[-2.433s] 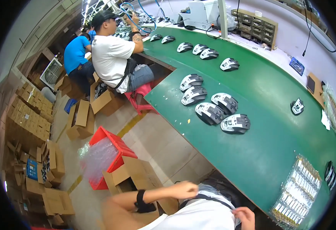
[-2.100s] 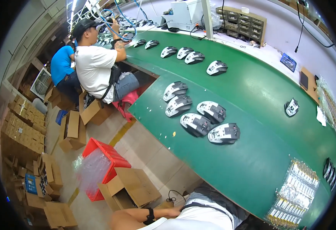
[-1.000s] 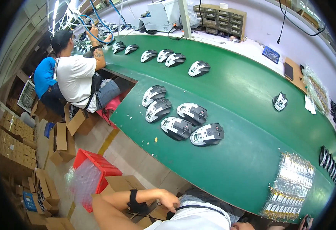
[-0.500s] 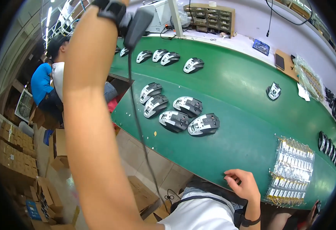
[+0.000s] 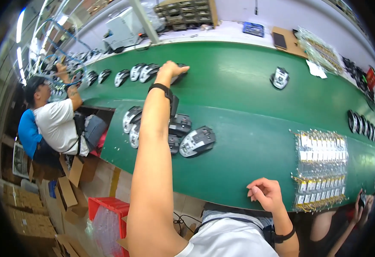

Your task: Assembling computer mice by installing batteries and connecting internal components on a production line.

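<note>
My left hand (image 5: 170, 70) reaches far across the green bench. It is closed over a partly assembled computer mouse (image 5: 179, 76) at the right end of a back row; its fingertips are mostly hidden. Several grey-and-black mice (image 5: 146, 73) continue that row leftward. Below my forearm sits a cluster of opened mouse shells (image 5: 198, 141), partly covered by the arm. My right hand (image 5: 265, 193) rests at the bench's near edge, empty, fingers loosely curled and apart from the thumb. The nearest thing to it is a clear tray of small silver wired parts (image 5: 320, 169).
A lone mouse (image 5: 281, 78) stands at the back right, dark shells (image 5: 363, 124) at the far right. Co-workers sit at left (image 5: 61, 115); another person's hands (image 5: 363, 205) show at lower right. Cartons (image 5: 71, 195) and a red crate (image 5: 110, 203) stand on the floor.
My left arm has come down from its raised position and stretched forward onto the mouse. The view has shifted, showing more of the left side. My right hand has stayed by the edge.
</note>
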The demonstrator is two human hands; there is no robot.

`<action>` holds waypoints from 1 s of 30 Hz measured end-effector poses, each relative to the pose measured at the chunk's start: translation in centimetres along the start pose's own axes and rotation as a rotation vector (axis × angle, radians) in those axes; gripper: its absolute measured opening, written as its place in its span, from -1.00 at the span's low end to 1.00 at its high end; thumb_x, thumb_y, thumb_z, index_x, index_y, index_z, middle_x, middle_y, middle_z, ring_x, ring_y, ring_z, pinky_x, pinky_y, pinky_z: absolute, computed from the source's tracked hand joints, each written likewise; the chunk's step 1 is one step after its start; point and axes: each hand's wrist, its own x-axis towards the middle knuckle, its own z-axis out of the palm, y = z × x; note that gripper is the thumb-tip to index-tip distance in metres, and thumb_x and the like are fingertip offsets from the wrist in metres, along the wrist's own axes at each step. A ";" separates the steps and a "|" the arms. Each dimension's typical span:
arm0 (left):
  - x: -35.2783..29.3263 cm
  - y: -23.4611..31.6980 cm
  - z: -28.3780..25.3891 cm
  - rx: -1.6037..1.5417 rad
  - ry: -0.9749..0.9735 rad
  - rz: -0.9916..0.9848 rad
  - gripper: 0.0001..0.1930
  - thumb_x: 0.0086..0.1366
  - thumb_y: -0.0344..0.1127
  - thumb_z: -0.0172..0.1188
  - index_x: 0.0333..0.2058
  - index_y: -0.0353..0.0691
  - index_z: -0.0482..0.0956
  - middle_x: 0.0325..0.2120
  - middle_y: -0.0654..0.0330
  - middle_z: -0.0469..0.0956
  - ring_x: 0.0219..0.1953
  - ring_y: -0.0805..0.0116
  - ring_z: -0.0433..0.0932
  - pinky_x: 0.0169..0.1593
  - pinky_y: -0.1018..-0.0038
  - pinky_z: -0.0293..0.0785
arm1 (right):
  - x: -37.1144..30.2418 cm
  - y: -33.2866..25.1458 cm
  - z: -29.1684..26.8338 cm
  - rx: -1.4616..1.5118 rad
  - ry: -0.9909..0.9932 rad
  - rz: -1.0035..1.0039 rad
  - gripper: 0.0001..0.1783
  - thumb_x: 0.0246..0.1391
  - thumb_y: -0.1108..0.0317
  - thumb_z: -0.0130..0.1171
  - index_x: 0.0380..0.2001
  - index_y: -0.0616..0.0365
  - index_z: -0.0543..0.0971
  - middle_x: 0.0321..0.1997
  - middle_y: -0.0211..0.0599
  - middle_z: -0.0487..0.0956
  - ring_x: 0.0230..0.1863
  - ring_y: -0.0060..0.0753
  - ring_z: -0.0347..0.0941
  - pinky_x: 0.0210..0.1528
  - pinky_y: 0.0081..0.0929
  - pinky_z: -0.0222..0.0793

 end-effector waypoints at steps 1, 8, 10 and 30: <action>-0.8 2.5 1.3 0.051 -0.051 -0.030 0.01 -0.12 0.32 0.36 0.10 -0.46 0.39 0.09 -0.13 0.44 0.12 0.02 0.46 0.16 0.23 0.40 | -0.1 0.1 -0.3 -0.003 0.071 0.019 -0.87 0.15 0.53 0.07 -0.31 0.38 0.57 -0.50 -0.27 0.60 -0.54 -0.61 0.51 -0.47 -0.67 0.44; -7.0 5.5 -2.6 -0.281 0.298 0.394 -0.04 -0.15 0.24 0.45 0.00 -0.49 0.33 -0.18 -0.12 0.52 -0.17 0.09 0.54 -0.06 0.36 0.44 | -0.6 -2.4 -0.2 -0.272 -0.022 -0.036 -0.86 0.12 0.43 0.13 -0.27 0.19 0.59 -0.45 -0.27 0.62 -0.50 -0.50 0.54 -0.43 -0.54 0.44; -16.5 11.3 -4.3 -0.669 0.099 0.553 -0.12 -0.09 0.16 0.44 0.05 -0.37 0.32 -0.16 0.11 0.46 -0.17 0.38 0.47 -0.10 0.51 0.40 | -2.7 -3.3 -1.5 -0.605 -0.027 -0.283 -0.88 0.04 0.38 0.18 -0.33 0.12 0.58 -0.44 -0.26 0.57 -0.43 -0.24 0.54 -0.39 -0.39 0.45; -37.4 19.1 8.2 -1.622 -0.993 0.265 -0.55 0.23 -0.13 0.12 -0.02 -0.34 0.40 -0.24 0.08 0.56 -0.26 0.33 0.58 -0.19 0.42 0.52 | -9.1 -7.2 -12.5 -1.115 0.463 -0.106 -0.76 -0.06 0.45 0.26 -0.24 0.17 0.58 -0.19 -0.19 0.56 -0.16 -0.11 0.50 -0.09 -0.33 0.41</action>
